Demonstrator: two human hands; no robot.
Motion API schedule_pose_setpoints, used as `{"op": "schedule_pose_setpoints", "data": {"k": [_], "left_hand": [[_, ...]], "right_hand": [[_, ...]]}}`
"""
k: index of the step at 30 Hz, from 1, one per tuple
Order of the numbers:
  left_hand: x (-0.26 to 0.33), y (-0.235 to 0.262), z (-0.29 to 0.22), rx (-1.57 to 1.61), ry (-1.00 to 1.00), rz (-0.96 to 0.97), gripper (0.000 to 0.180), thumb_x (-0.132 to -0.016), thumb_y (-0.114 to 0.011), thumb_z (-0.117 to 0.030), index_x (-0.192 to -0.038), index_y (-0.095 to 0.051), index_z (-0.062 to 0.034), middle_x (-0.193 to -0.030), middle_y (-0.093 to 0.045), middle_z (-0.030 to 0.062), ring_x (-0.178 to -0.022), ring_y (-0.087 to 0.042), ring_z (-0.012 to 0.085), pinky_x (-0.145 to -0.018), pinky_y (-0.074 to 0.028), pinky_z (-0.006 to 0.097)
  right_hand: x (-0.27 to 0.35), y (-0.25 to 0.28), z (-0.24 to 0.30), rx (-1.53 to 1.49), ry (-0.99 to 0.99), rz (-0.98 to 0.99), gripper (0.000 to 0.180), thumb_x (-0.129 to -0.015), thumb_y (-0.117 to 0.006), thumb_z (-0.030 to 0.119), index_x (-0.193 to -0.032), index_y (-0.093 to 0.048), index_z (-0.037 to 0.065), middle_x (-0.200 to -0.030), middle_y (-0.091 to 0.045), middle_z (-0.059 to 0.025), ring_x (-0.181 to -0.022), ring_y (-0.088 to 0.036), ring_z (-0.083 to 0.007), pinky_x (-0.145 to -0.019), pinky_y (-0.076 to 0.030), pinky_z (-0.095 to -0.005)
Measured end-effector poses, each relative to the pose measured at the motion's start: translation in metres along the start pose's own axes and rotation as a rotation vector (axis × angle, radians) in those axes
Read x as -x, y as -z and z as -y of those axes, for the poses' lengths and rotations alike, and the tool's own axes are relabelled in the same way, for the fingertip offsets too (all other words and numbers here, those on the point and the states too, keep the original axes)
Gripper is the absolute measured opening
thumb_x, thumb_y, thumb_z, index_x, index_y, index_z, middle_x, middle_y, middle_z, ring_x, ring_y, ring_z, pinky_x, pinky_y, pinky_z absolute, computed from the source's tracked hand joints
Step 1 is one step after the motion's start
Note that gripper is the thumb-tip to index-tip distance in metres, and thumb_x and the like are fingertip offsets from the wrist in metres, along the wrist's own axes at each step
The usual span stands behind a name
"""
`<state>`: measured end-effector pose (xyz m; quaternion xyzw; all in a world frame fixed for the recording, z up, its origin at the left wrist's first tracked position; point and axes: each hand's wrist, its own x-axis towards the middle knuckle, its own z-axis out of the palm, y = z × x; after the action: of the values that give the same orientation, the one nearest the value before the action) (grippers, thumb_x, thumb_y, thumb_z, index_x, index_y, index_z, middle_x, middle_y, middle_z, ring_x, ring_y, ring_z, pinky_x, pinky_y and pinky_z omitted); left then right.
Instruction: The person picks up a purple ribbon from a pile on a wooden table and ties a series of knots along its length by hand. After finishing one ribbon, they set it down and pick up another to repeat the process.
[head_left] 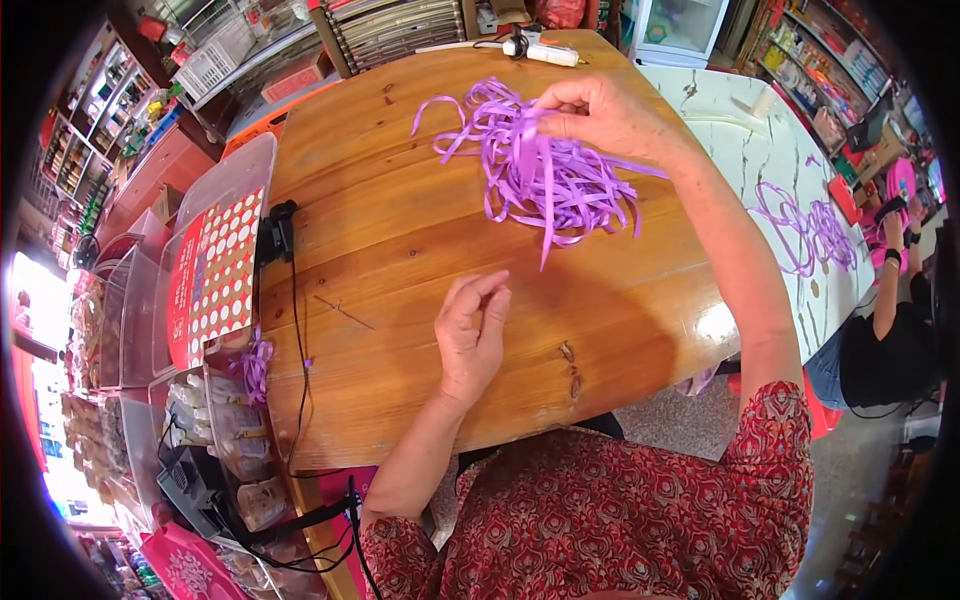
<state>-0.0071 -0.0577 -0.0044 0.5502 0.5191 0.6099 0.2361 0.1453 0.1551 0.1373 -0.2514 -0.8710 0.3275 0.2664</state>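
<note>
A loose heap of purple ribbon (575, 190) lies on the wooden table (400, 220), toward its far side. My right hand (600, 115) reaches over from the right, and its thumb and fingers pinch the top strands of the heap. One strand hangs down the near side toward me. Nearer to me, my left hand (472, 335) is held above the tabletop with its fingers curled in and the thumb close to them. No ribbon shows in it, and it is apart from the heap.
A white power strip (550, 53) sits at the table's far edge. A black clip-like device (277, 230) with a cable is at the left edge, beside plastic bins and a red dotted box (225, 280). More purple ribbon (815, 235) lies on the marble-patterned table. Another person (880, 340) is at right.
</note>
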Motion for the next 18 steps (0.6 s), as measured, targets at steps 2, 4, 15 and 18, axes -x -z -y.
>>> {"op": "schedule_pose_setpoints", "data": {"k": [2,4,15,18], "left_hand": [[-0.003,0.003,0.004,-0.02,-0.042,-0.038,0.02,-0.087,-0.057,0.001,-0.107,-0.06,0.0004,-0.093,-0.055,0.0041,-0.076,-0.054,0.0084,-0.07,-0.045,0.02],[-0.009,0.002,0.002,0.013,-0.051,-0.148,0.028,-0.085,-0.061,0.0,-0.112,-0.057,-0.0009,-0.091,-0.056,0.0057,-0.079,-0.054,0.0113,-0.072,-0.045,0.023],[-0.057,-0.009,-0.058,0.22,-0.221,-0.172,0.043,-0.086,-0.061,-0.006,-0.126,-0.046,0.0005,-0.113,-0.058,0.0088,-0.1,-0.057,0.0175,-0.089,-0.044,0.031],[-0.06,-0.009,-0.066,0.679,-0.09,0.046,0.04,-0.089,-0.058,-0.01,-0.126,-0.047,0.0013,-0.113,-0.06,0.011,-0.101,-0.058,0.0194,-0.092,-0.043,0.034]], "right_hand": [[0.007,0.002,0.027,0.147,-0.029,0.073,0.02,-0.086,-0.063,0.013,-0.1,-0.065,-0.001,-0.087,-0.066,0.0005,-0.078,-0.057,-0.006,-0.072,-0.047,-0.0213],[0.011,0.004,0.032,0.05,-0.002,0.106,0.021,-0.086,-0.063,0.014,-0.1,-0.065,-0.002,-0.087,-0.066,-0.0002,-0.077,-0.057,-0.006,-0.072,-0.047,-0.0213],[0.035,0.013,0.112,-0.305,0.183,0.188,0.018,-0.082,-0.067,0.011,-0.099,-0.068,0.005,-0.096,-0.068,-0.0073,-0.087,-0.063,-0.0152,-0.08,-0.048,-0.0272],[0.045,0.01,0.137,-0.381,0.093,0.182,0.016,-0.081,-0.069,0.012,-0.096,-0.071,0.009,-0.098,-0.067,-0.0081,-0.088,-0.063,-0.0151,-0.082,-0.049,-0.0273]]}}
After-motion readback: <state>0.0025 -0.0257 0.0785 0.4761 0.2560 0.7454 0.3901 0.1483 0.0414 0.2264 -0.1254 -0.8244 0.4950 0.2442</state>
